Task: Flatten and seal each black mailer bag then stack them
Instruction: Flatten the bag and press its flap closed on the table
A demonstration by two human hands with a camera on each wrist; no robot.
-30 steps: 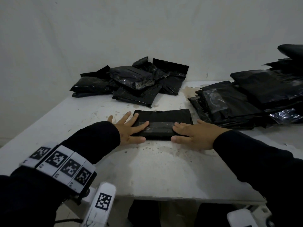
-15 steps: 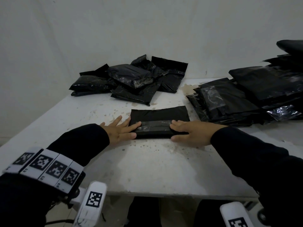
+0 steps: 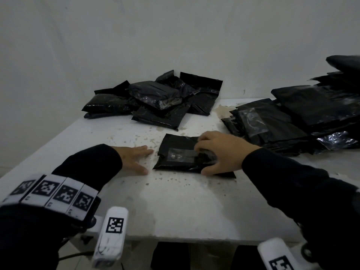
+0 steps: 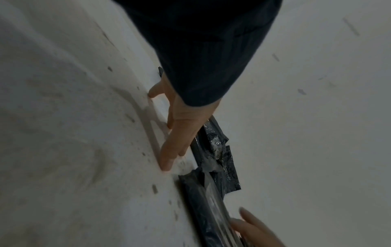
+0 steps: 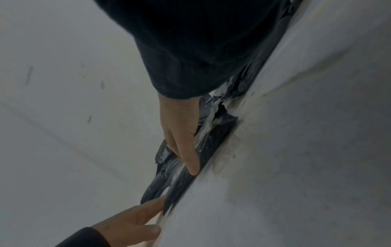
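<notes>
Black plastic wraps the mailer bag [image 3: 183, 155] that lies flat on the white table [image 3: 175, 207], and a clear strip of tape [image 3: 181, 153] runs across its top face. The right hand [image 3: 220, 152] covers the right end of that bag: its fingers curl over the far edge and the tape while the thumb presses against the near edge, so the hand grips the bag between thumb and fingers. From the right wrist view, the right hand [image 5: 182, 133] has its fingers laid along the glossy plastic.

Left of the bag, the left hand [image 3: 134, 158] rests flat on the table with fingers straight and together, fingertips just beside the bag's left edge, holding nothing. The left wrist view shows the left hand [image 4: 180, 127] on the tabletop, near the bag's [image 4: 203, 197] corner.

Behind the bag, against the wall [image 3: 136, 45], a loose pile of puffy black mailers [image 3: 155, 98] sits. To the bag's right, a stack of flattened mailers [image 3: 296, 121] spreads across the table.
</notes>
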